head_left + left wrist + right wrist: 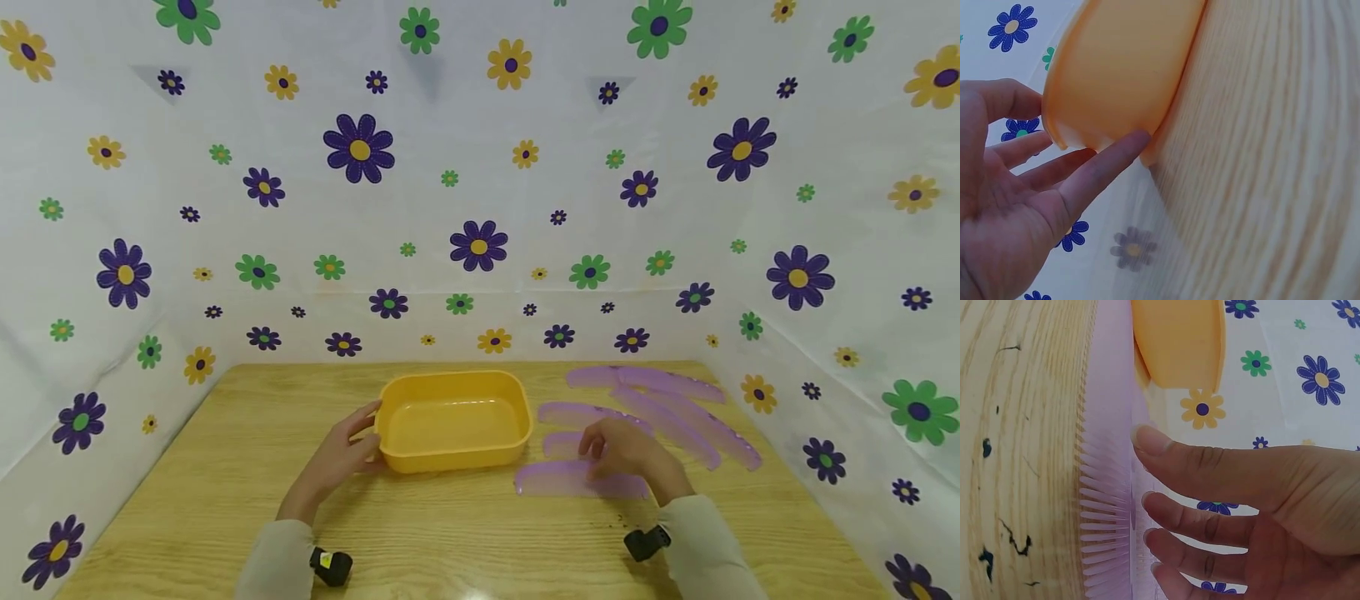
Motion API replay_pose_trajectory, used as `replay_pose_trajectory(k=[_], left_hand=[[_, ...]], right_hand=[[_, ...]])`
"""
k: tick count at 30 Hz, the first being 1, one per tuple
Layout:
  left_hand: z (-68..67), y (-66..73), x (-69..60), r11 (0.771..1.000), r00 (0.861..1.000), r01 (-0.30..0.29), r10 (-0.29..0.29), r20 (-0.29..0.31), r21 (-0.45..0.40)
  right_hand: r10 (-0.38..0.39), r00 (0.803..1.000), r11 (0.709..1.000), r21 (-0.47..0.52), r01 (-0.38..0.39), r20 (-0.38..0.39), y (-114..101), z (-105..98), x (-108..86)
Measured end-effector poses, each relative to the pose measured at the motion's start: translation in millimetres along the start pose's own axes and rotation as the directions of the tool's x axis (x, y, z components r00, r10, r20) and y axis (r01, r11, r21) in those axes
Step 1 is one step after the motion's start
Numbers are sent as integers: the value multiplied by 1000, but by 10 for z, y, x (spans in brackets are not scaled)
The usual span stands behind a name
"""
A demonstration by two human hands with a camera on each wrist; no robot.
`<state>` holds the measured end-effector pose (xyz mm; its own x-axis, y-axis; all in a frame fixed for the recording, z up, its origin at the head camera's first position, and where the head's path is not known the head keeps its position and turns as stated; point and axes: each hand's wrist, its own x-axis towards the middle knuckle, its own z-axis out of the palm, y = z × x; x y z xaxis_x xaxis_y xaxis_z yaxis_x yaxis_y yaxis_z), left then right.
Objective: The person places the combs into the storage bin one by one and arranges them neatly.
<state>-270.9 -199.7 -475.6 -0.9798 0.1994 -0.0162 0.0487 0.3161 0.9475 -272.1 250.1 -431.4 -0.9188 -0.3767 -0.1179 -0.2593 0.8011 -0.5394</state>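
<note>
A yellow plastic basket [454, 460] stands on the table, its inside bare. My left hand [339, 462] touches the basket's left end, thumb near the front corner and forefinger at the rim; in the left wrist view the thumb lies straight against the orange-looking wall [1116, 69]. Over the nearest purple comb [551, 480], right of the basket, is my right hand [618, 450]. Its thumb tip is at the comb's spine [1113, 375] and its bent fingers hang just beyond, apart from the thumb. Whether the fingertips touch the comb is hard to tell.
Several more translucent purple combs lie at the right, such as a long comb [592, 412] and a slanted comb [667, 421], some overlapping. Flowered white cloth [420, 208] walls the wooden table [450, 533] at back and sides. Small dark specks [624, 523] mark the front right.
</note>
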Motion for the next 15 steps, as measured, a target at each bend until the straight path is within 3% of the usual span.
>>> replay_pose_trajectory(k=[15], left_hand=[[-42, -16, -25, 1000, 1000, -9, 9, 21, -22]], right_hand=[[20, 999, 996, -87, -17, 29, -33, 56, 30]])
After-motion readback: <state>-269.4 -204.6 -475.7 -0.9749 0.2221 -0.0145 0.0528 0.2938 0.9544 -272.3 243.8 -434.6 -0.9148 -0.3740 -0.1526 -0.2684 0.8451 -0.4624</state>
